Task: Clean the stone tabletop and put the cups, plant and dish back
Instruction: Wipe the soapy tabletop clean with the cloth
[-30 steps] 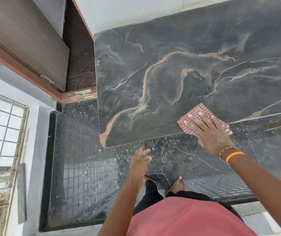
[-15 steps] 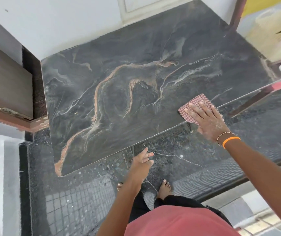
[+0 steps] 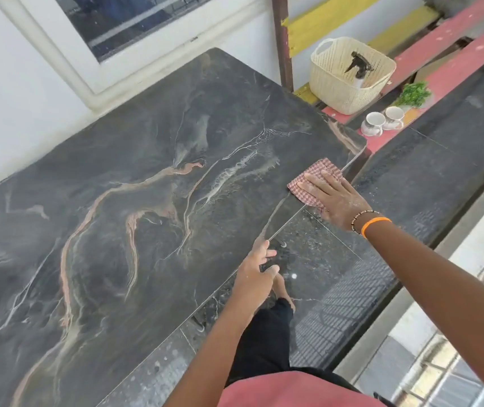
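One stone desk (image 3: 152,201), dark with orange and white veins, long axis running from lower left to upper right; its near edge passes under both hands. One cream basket (image 3: 349,74) well beyond the right hand, on a red bench (image 3: 446,71), holding one black-headed spray bottle (image 3: 359,67). One checked cloth (image 3: 314,183), flat at the desk's near edge close to the right corner, one corner pointing away up right. One right hand (image 3: 333,198), fingers straight and spread, pressing flat on the cloth. One left hand (image 3: 254,268), fingers loosely relaxed at the desk edge, holding nothing. One green plant (image 3: 414,94) and two white cups (image 3: 383,120), side by side, up right of the right hand
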